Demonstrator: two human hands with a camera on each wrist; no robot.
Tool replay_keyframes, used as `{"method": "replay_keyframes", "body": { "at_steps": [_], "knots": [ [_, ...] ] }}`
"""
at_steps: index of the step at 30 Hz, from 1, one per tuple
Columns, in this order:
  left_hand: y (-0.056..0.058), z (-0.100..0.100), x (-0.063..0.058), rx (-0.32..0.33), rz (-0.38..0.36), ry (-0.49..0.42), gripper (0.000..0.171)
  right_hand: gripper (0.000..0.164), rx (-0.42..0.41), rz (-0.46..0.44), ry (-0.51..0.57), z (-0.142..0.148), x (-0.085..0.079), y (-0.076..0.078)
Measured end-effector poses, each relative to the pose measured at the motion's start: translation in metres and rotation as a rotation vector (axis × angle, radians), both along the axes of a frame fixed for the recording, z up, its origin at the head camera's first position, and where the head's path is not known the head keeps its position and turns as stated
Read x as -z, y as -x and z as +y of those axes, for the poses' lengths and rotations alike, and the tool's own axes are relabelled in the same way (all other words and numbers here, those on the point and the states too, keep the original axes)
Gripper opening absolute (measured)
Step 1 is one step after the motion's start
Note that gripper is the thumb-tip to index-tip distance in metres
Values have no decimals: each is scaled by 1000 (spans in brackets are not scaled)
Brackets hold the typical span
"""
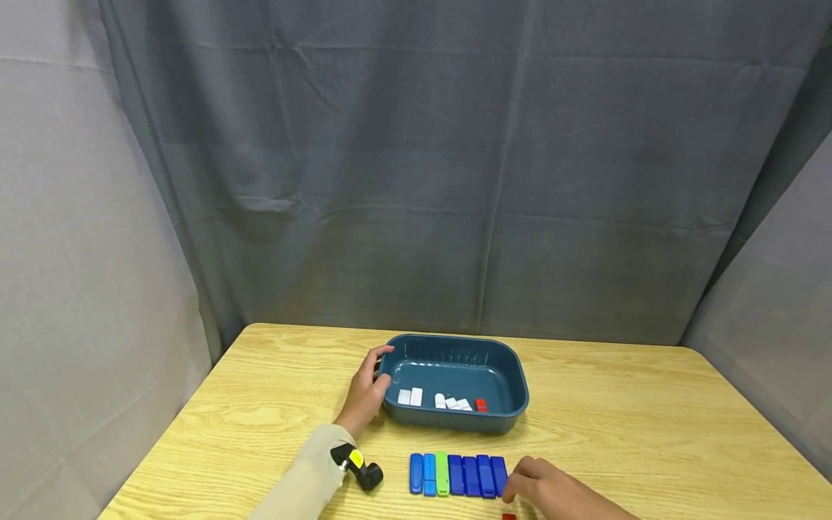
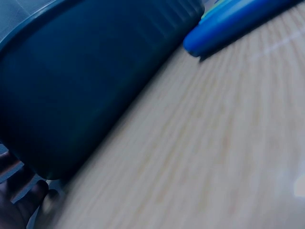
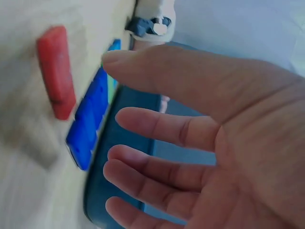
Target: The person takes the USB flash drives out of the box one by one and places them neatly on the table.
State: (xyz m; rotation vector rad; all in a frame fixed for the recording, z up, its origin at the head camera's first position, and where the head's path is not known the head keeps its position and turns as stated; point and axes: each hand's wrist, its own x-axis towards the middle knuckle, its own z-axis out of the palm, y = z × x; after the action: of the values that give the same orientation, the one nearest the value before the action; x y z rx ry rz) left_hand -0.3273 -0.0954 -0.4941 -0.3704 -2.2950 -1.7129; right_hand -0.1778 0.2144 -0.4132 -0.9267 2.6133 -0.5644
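Observation:
A dark teal plastic tub (image 1: pixel 455 423) stands near the back of the table, with several small white blocks (image 1: pixel 416 396) and a small red piece (image 1: pixel 481 405) in it. My left hand (image 1: pixel 365 393) grips its left end, thumb over the rim; its fingers show at the tub's corner in the left wrist view. In front of the tub, several dark blue bars (image 1: pixel 471 476), two lighter blue bars (image 1: pixel 416 474) and a lime green bar (image 1: pixel 442 473) lie side by side. My right hand (image 3: pixel 205 138) holds nothing, its fingers loosely spread near a red block (image 3: pixel 57 71) on the table.
The wooden table (image 1: pixel 617 412) extends to both sides of the tub. A grey curtain (image 1: pixel 403 180) hangs behind it, with pale cloth panels (image 1: pixel 84 238) at left and right. A black device with a yellow spot (image 1: pixel 357 466) is strapped to the left wrist.

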Motion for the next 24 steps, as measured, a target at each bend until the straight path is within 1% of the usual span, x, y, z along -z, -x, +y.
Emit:
{"method": "replay_keyframes", "body": {
  "at_steps": [2,3,6,8,10,12,13,15,17,18,19,21,24],
  "knots": [
    [-2,0,-3,1,-1,0,53,33,38,-31,-10,1,-8,1],
    [-4,1,-6,4,-3,2,53,35,48,-32,-11,2,-11,1],
    [-13,2,-17,15,-11,6,53,36,67,-12,-1,0,-19,3],
    [-20,3,-26,21,-12,11,52,34,97,-8,17,-2,-24,3],
    [-25,5,-32,26,-3,11,51,32,137,-2,36,-4,-30,5],
    [-27,6,-36,32,7,5,51,31,169,42,51,-6,-35,9],
    [-28,7,-36,35,12,3,51,31,175,84,60,-7,-37,12],
    [-26,9,-37,46,22,-2,51,30,161,206,89,-8,-39,20],
    [-25,11,-36,54,24,-5,51,30,134,343,131,-8,-36,29],
    [-25,12,-35,57,25,-3,51,30,123,393,154,-8,-34,35],
    [-24,13,-34,59,25,-3,51,29,117,424,175,-9,-31,40],
    [-25,14,-32,59,23,0,50,29,124,438,203,-10,-24,51],
    [-28,16,-31,57,14,8,50,32,165,402,210,-14,-14,66]
  ]
}}
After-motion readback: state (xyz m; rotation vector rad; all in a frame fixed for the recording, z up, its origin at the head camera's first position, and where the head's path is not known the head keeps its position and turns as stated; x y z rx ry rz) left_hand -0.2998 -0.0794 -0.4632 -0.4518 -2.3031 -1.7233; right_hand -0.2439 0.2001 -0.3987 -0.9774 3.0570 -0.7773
